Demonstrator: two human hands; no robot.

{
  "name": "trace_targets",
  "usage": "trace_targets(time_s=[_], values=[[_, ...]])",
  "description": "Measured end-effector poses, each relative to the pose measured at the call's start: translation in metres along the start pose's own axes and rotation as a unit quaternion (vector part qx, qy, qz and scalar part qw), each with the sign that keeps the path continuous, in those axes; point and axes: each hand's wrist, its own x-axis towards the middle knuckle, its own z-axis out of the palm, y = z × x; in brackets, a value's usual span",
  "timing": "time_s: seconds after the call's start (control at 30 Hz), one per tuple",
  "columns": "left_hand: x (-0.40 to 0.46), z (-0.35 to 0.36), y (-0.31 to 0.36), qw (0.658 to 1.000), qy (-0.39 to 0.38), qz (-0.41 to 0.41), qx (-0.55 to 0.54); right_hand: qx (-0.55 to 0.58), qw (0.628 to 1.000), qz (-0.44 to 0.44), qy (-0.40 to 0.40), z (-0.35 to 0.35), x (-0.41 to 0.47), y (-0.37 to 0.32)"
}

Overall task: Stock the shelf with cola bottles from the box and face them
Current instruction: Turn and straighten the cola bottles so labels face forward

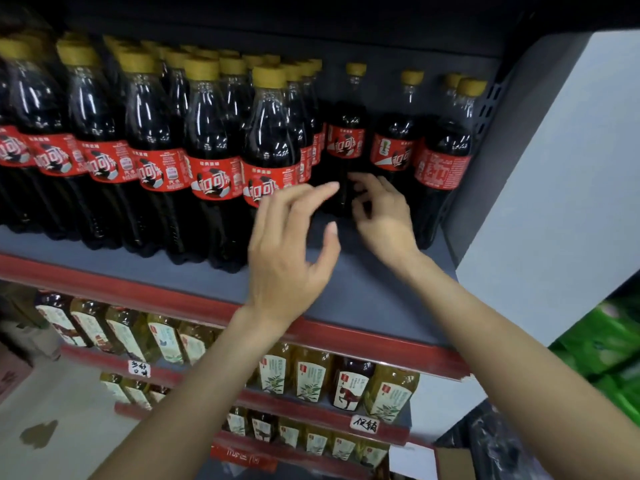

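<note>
Cola bottles with yellow caps and red labels fill the dark shelf (363, 296) in rows at the left and middle. A single cola bottle (346, 140) stands further back in a gap, with two more bottles (394, 147) to its right. My left hand (287, 251) hovers above the shelf in front of the gap, fingers spread, holding nothing. My right hand (381, 213) reaches to the base of the single bottle, fingers curled near it; no firm grip is visible. The box is out of view.
A grey side panel (554, 188) closes the shelf on the right. The red shelf edge (346, 337) runs below my wrists. Lower shelves hold tea bottles (311, 375) with handwritten price tags. Green packs (602, 344) lie at the right.
</note>
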Motion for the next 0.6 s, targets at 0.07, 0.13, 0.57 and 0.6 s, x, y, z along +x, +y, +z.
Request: trace_targets(time_s=[0.07,0.13,0.57,0.6], values=[[0.008,0.029,0.005,0.990,-0.065,-0.094,-0.079,0.032,0.997,-0.002,0.069,-0.022,-0.015,0.011],[0.022,0.062,-0.001,0.962,-0.108,-0.219,-0.118,0.038,0.992,0.020,0.117,-0.041,-0.024,0.023],[0.046,0.151,-0.019,0.921,-0.259,-0.282,-0.067,-0.076,0.993,-0.026,0.081,-0.070,-0.032,0.044],[0.046,0.150,-0.017,0.921,-0.263,-0.281,-0.062,-0.066,0.994,-0.037,0.079,-0.070,-0.032,0.042]])
